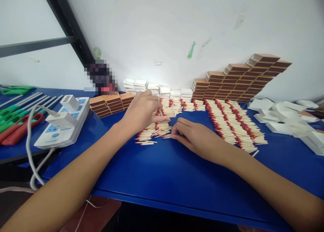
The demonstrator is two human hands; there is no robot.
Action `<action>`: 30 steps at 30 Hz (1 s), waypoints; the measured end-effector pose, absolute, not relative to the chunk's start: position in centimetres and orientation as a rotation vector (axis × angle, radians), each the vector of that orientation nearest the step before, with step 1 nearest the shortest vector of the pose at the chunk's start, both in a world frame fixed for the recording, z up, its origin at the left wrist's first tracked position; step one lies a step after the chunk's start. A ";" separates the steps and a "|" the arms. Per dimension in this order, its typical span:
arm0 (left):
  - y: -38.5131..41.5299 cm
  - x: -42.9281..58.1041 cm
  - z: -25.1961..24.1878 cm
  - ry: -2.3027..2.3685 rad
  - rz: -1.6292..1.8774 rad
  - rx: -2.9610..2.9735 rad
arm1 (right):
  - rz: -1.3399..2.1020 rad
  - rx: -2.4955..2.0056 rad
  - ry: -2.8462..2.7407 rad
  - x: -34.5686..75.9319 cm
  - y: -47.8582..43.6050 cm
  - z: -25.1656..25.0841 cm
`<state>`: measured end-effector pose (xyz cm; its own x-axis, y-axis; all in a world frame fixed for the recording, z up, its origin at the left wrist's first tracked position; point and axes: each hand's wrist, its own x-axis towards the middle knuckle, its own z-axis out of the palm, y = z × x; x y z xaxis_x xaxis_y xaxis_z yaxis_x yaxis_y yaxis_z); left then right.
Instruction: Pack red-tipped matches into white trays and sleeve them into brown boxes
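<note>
My left hand (141, 109) reaches over a loose heap of red-tipped matches (154, 130). Its thumb and fingers grip a small white matchbox tray (173, 112) by its left end, with some matches in the tray. To the right and a little nearer, my right hand (194, 134) is closed in a pinch at the heap's edge. A few matches (166, 136) stick out at its fingertips; how many it grips is hidden. Behind my hands, white inner trays (165, 91) are stacked along the wall.
Closed matchboxes stand stacked at right (230, 80) and in a smaller pile (108, 104) at left. Long rows of matches (233, 120) lie at right, beside a heap of white trays (286, 115). A power strip (73, 132) with cables and green- and red-handled tools (22, 124) occupy the left.
</note>
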<state>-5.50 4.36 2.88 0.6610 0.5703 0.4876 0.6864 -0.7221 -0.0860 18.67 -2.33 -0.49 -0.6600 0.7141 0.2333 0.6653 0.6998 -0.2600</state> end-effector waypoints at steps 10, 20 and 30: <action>4.3 -5.5 3.1 -1.013 -0.617 -2.633 | 0.246 -1.121 -2.612 18.6 -2.9 0.0; 4.4 -5.3 2.9 -0.988 -0.613 -2.634 | 0.304 -1.111 -2.590 19.2 -2.6 0.4; 3.0 -4.0 2.2 -0.813 -0.625 -2.734 | 0.033 -1.183 -2.344 20.5 -1.9 1.0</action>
